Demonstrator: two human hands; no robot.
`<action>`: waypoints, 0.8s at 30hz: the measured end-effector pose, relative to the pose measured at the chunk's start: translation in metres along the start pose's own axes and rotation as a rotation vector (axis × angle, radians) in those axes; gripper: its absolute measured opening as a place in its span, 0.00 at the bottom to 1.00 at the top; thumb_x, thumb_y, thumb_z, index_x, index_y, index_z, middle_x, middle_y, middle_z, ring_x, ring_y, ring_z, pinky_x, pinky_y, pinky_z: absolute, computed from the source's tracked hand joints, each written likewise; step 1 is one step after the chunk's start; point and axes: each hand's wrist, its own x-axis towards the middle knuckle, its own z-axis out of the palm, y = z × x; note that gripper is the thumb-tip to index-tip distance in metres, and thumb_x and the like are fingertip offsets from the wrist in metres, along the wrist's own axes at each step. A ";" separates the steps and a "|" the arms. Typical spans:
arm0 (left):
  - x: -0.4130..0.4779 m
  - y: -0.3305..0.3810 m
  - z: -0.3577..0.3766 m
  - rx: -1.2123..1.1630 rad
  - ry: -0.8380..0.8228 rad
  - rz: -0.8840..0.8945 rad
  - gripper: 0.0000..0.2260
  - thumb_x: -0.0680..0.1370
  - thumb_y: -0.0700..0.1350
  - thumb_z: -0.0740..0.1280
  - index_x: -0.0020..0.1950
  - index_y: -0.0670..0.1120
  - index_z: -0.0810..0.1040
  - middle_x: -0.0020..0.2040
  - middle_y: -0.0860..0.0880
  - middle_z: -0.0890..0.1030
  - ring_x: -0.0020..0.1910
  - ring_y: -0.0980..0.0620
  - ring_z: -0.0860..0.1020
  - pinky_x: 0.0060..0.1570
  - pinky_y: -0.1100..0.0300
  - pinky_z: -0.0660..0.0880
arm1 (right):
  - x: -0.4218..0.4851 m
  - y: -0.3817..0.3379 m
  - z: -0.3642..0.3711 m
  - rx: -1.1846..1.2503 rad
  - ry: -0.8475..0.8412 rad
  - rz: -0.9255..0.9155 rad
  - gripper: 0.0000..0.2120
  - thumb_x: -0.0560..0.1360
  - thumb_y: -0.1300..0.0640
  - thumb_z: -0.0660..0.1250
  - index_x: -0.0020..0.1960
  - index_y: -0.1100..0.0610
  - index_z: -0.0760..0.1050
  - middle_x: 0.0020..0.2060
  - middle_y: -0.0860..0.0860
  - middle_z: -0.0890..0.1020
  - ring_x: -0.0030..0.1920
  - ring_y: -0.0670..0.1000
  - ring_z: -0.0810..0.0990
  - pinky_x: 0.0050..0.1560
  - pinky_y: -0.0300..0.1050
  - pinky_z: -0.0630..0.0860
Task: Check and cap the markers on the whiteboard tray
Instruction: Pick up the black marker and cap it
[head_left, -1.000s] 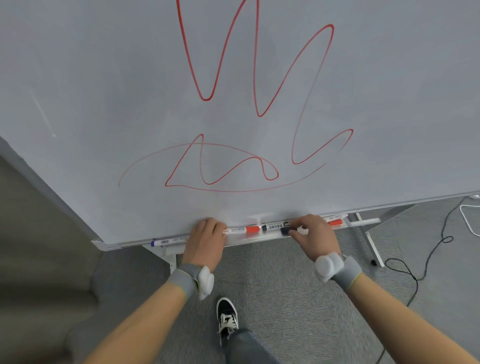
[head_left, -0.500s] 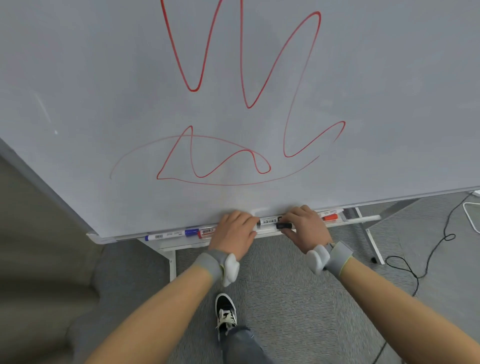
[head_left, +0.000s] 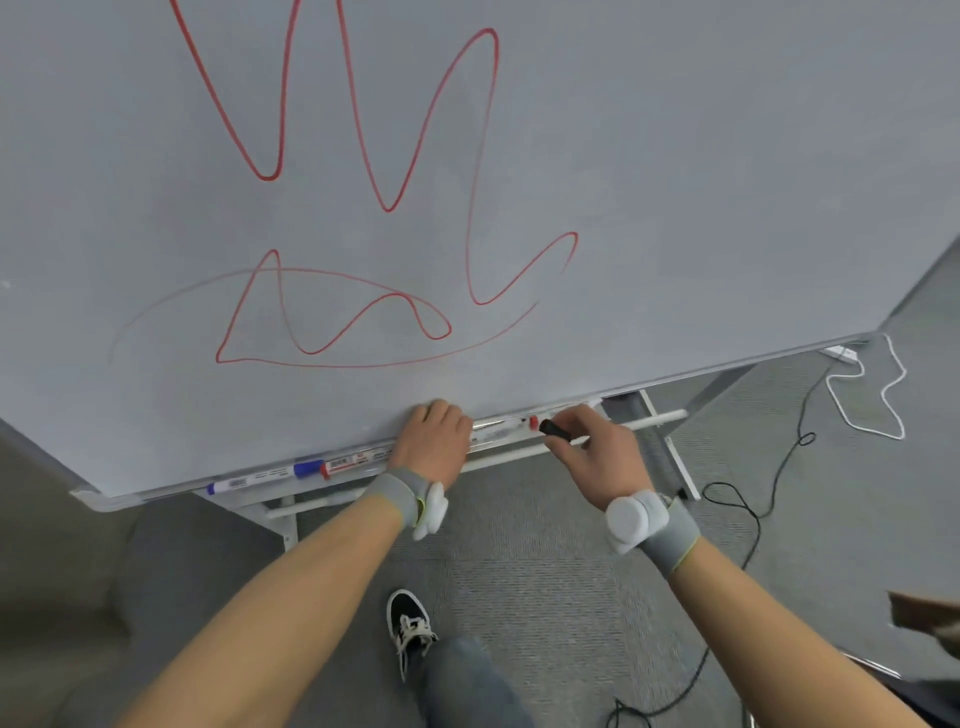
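Note:
A whiteboard tray runs along the bottom edge of the whiteboard, which bears red scribbles. My left hand rests on the tray, covering part of a white marker whose barrel sticks out to its right. My right hand pinches a small black cap just off the marker's right end, beside a red marker tip. Farther left on the tray lie a blue-capped marker and a red-capped marker.
The board's white stand legs reach down to the grey carpet. A black cable and a white cable lie on the floor at the right. My shoe is below the tray.
My left hand has slid right along the tray. My right hand has come away from the marker with the black cap in its fingers.

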 end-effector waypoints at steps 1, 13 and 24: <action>-0.002 0.000 -0.003 -0.060 0.009 -0.035 0.07 0.75 0.42 0.58 0.52 0.44 0.71 0.51 0.44 0.76 0.50 0.43 0.70 0.49 0.52 0.66 | -0.002 0.000 -0.003 0.038 -0.010 0.020 0.07 0.72 0.56 0.71 0.49 0.55 0.79 0.42 0.49 0.84 0.44 0.47 0.80 0.45 0.40 0.75; -0.056 -0.016 -0.071 -0.889 0.132 -0.195 0.06 0.78 0.40 0.57 0.42 0.46 0.71 0.29 0.43 0.75 0.25 0.53 0.66 0.25 0.61 0.62 | 0.030 -0.036 -0.037 0.459 -0.241 0.023 0.06 0.74 0.61 0.68 0.48 0.53 0.83 0.35 0.65 0.79 0.30 0.47 0.76 0.36 0.43 0.76; -0.053 -0.010 -0.089 -0.895 0.122 -0.207 0.07 0.80 0.41 0.56 0.44 0.46 0.71 0.29 0.47 0.73 0.26 0.55 0.65 0.27 0.60 0.64 | 0.068 -0.046 -0.056 0.467 -0.585 -0.108 0.06 0.74 0.64 0.69 0.49 0.59 0.83 0.33 0.57 0.83 0.33 0.49 0.78 0.34 0.37 0.74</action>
